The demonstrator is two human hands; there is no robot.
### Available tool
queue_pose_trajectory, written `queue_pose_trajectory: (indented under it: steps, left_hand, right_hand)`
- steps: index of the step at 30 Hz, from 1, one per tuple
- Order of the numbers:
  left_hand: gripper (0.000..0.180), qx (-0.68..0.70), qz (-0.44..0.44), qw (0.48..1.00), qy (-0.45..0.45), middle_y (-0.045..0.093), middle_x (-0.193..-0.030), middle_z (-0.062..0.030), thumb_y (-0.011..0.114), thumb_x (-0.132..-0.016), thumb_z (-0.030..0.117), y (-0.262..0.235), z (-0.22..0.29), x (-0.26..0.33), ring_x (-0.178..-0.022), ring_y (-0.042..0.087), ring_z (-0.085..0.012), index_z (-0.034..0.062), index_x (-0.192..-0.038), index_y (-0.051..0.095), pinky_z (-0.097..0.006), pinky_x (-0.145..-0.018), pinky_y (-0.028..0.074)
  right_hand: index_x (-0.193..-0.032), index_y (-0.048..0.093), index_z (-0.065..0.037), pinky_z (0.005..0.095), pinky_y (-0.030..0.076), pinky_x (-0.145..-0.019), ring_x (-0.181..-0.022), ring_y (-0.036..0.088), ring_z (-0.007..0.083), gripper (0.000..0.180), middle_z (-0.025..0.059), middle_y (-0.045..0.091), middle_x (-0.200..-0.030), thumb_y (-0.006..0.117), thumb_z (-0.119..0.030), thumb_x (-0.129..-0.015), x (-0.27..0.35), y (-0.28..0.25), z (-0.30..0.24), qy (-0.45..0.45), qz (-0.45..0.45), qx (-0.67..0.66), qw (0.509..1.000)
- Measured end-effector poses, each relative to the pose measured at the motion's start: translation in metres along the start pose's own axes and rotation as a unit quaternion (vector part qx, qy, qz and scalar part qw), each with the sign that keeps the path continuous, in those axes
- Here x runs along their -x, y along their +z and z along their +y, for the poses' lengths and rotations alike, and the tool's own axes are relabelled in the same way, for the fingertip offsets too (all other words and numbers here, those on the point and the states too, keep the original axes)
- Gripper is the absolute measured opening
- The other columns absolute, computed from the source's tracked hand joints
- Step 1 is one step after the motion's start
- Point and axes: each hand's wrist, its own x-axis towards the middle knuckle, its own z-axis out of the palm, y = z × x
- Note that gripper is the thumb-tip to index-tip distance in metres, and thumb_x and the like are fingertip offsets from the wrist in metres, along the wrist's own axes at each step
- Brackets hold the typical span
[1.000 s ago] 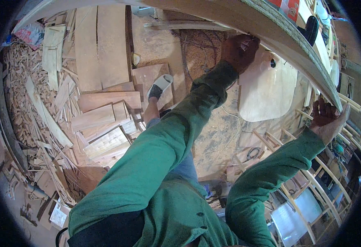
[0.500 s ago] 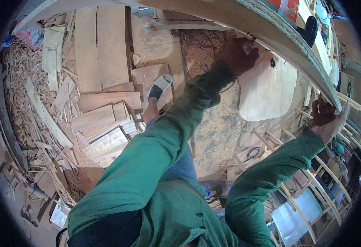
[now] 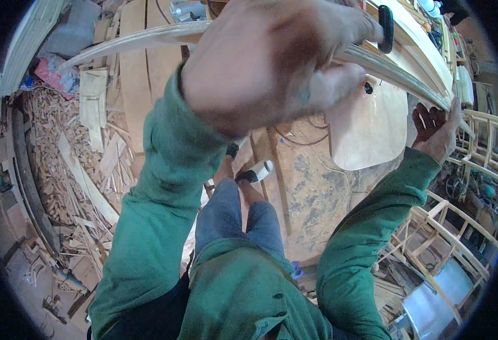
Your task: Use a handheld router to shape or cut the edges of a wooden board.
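Observation:
A long curved wooden board [image 3: 408,81] spans the top of the view. At its right end, my right hand [image 3: 439,130] holds it, the palm and fingers around the tip. My left hand [image 3: 260,68], large and blurred, is raised over the board's middle and hides part of it. Its thumb lies below the board's edge and its fingers reach above it, beside a black rounded object [image 3: 385,29]; whether they grip anything is unclear. Below the board is a pale wooden panel [image 3: 368,133] with rounded corners and a dark spot [image 3: 368,88] near its top.
Wood offcuts [image 3: 56,164] are heaped on the left, beside long flat planks [image 3: 133,85]. A cable [image 3: 300,140] lies on the stained floor [image 3: 311,198] beyond my feet. Slatted wooden frames [image 3: 453,226] stand at the right, by a pale sheet [image 3: 436,294].
My left hand has left the board's underside and come up close over its middle. The board now appears lower in view. My right hand stays at its end, and both legs now show.

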Motion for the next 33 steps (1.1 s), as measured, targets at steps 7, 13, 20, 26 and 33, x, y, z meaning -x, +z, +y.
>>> queue_pose_trajectory:
  steps: [7,13,20,26,33]
  left_hand:
    - [0.018,-0.04,-0.233,0.963,-0.129,0.069,-0.082,-0.0079,0.071,-0.085,0.017,-0.006,-0.019,-0.031,-0.072,0.065,-0.014,0.0029,-0.096,0.072,-0.028,-0.064,0.052]
    - [0.032,-0.034,-0.28,0.934,-0.217,0.07,-0.09,-0.0064,0.061,-0.093,0.03,-0.04,-0.082,-0.081,-0.079,0.067,-0.013,0.0022,-0.108,0.069,-0.027,-0.067,0.055]
    - [0.032,-0.072,-0.312,0.818,-0.478,0.069,-0.099,-0.0094,0.056,-0.096,0.029,-0.001,-0.23,-0.074,-0.083,0.068,-0.0182,0.0024,-0.108,0.066,-0.032,-0.071,0.058]
    - [0.022,0.228,-0.176,0.702,-0.651,0.069,-0.092,-0.0095,0.061,-0.091,0.024,0.051,-0.285,-0.037,-0.075,0.067,-0.0193,0.0056,-0.102,0.066,-0.041,-0.064,0.056]
    - [0.022,0.19,-0.126,0.802,-0.552,0.069,-0.086,0.0025,0.058,-0.092,0.018,0.075,-0.248,-0.004,-0.074,0.066,-0.017,0.0047,-0.106,0.069,-0.035,-0.06,0.056]
  right_hand:
    - [-0.089,0.057,-0.005,0.0327,0.057,-0.058,-0.066,0.066,0.023,0.046,0.0064,0.058,-0.076,0.075,-0.046,-0.081,0.0,-0.001,0.008,0.063,-0.047,0.002,0.997]
    - [-0.093,0.058,-0.009,0.0304,0.058,-0.052,-0.056,0.064,0.0172,0.04,0.0016,0.056,-0.07,0.075,-0.043,-0.081,0.018,-0.015,0.014,0.059,-0.049,-0.021,0.997]
    - [-0.101,0.057,-0.008,0.0303,0.057,-0.055,-0.061,0.064,0.0163,0.043,0.0034,0.061,-0.076,0.071,-0.045,-0.084,0.03,-0.023,0.021,0.086,-0.03,-0.009,0.996]
    - [-0.118,0.054,-0.005,0.035,0.059,-0.06,-0.074,0.067,0.0177,0.052,0.0087,0.065,-0.094,0.063,-0.047,-0.089,0.046,-0.027,0.016,0.114,-0.027,0.018,0.993]
    - [-0.13,0.047,-0.008,0.0465,0.058,-0.073,-0.105,0.062,0.0289,0.047,0.0131,0.059,-0.121,0.054,-0.037,-0.094,0.088,-0.085,0.036,0.148,-0.016,0.092,0.985]
